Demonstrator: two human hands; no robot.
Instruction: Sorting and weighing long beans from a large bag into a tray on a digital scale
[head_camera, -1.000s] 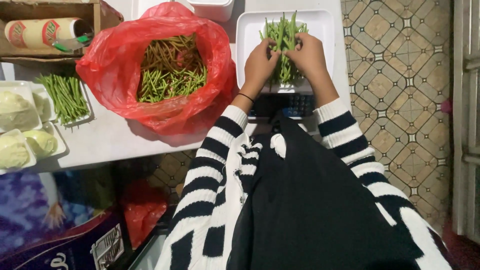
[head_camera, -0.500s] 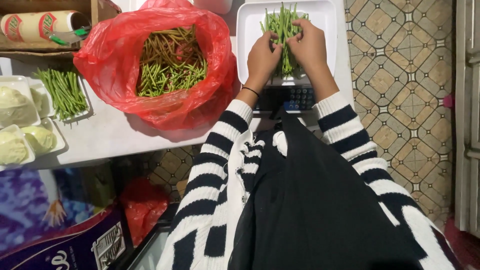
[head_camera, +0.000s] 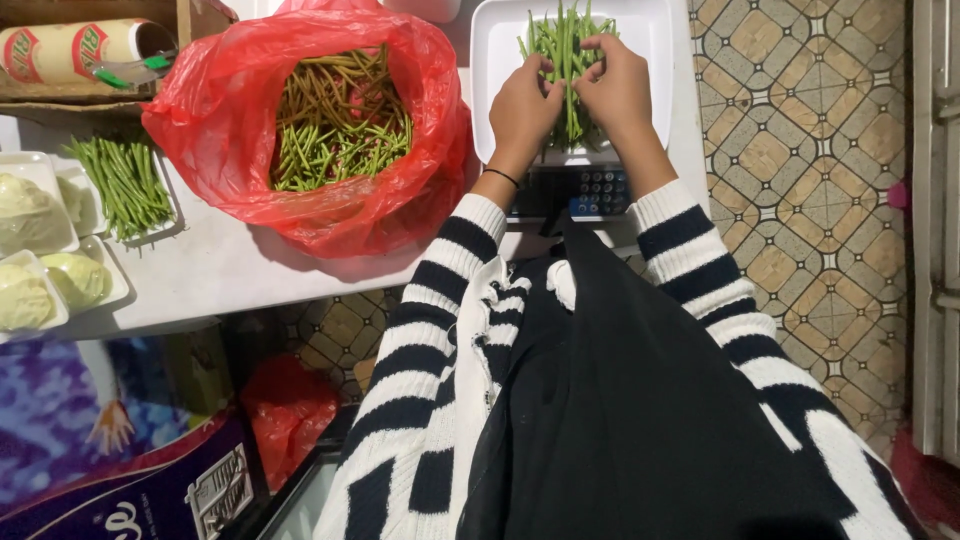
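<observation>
- Since the earlier frames your two hands have drawn closer together on the bundle of green beans (head_camera: 566, 62), while the tray and the bag stayed where they were.
- Your left hand (head_camera: 522, 108) is cupped against the left flank of the bundle, fingers curled onto the pods; your right hand (head_camera: 617, 88) grips the right flank, fingers wrapped over the top. Both are grasping the beans, not resting loose.
- That bundle lies between your palms, in the white tray (head_camera: 654, 40) that sits on the weighing scale (head_camera: 580, 190), whose keypad shows just below your wrists.
- To gather well, I would press evenly from both sides so the thin pods line up lengthwise, and keep the stray tips beyond your fingertips inside the tray's rim.
- These pods are long, slender, smooth and bendy, so a gentle squeeze should do; a hard pinch may snap them.
- Its surface looks smooth, shallow and light, foam-like, and may slide if you push sideways.
- Left of your left hand, the red plastic bag (head_camera: 300, 200) is thin, crinkled and glossy, open-mouthed, and heaped with more beans, green and brownish.
- Further left, well apart, a small tray of beans (head_camera: 125, 185) and pale round vegetables in trays (head_camera: 30, 250) sit on the white table (head_camera: 220, 270).
</observation>
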